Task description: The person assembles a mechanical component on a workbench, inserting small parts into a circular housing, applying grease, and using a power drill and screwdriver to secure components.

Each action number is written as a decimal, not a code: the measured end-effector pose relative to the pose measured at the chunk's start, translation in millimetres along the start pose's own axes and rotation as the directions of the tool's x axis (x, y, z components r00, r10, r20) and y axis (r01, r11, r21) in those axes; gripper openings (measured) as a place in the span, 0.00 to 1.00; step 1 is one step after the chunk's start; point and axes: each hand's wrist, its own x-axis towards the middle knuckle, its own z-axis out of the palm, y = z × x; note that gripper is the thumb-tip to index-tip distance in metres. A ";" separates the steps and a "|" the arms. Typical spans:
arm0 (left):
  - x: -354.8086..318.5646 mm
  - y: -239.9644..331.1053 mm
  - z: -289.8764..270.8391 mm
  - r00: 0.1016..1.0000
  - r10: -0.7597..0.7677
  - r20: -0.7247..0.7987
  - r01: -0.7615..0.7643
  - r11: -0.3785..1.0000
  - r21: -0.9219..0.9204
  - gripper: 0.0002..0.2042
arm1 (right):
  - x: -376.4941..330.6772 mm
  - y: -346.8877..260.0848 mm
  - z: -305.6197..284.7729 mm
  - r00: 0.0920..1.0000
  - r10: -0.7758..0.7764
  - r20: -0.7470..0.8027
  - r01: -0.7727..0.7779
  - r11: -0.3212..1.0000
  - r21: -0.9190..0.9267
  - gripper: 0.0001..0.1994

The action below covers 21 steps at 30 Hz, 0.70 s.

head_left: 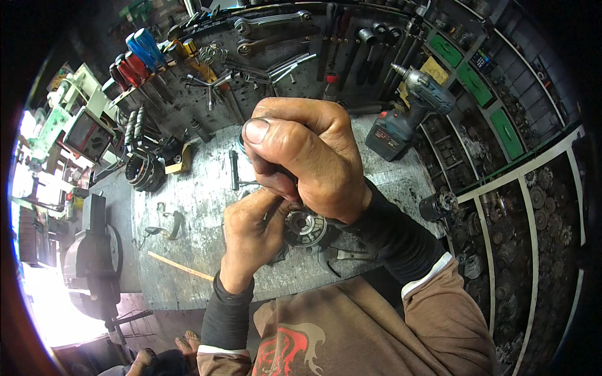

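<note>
My right hand (307,153) is raised in a tight fist close to the camera, thumb folded over the fingers. What it grips is mostly hidden; only a small blue-teal edge shows behind the thumb. Just below and to the left is my left hand (251,229), with its fingers curled inward and partly covered by the right. I cannot make out what it holds. Under both hands a round metal machine part (305,227) with a ringed centre lies on the metal-topped workbench (188,288).
A cordless impact wrench (414,106) stands at the back right. Wrenches (273,24) and screwdrivers (144,50) hang at the back. A bench vise (94,250) is at left, a stator-like ring (144,174) behind it. Shelves of parts (539,207) line the right. Another person's limbs show lower left.
</note>
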 end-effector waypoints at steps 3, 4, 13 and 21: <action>0.0 0.0 -0.8 1.000 -0.009 -0.009 0.009 1.000 -0.016 0.08 | 0.3 1.6 0.1 1.000 -0.009 0.013 0.009 1.000 0.004 0.17; 0.2 0.4 -1.1 1.000 -0.013 -0.012 0.013 1.000 -0.020 0.08 | 0.4 2.2 -0.2 0.999 -0.027 0.025 0.027 1.000 0.010 0.18; -2.0 -7.3 -4.8 0.991 -0.114 0.065 0.121 0.987 -0.103 0.10 | 1.0 -14.6 -6.1 0.979 0.065 0.192 -0.052 0.996 -0.072 0.15; 11.2 23.2 3.6 0.961 -0.265 0.075 0.261 0.789 -0.557 0.31 | 7.9 -43.5 -7.5 0.949 -0.095 0.301 0.310 0.099 -0.946 0.27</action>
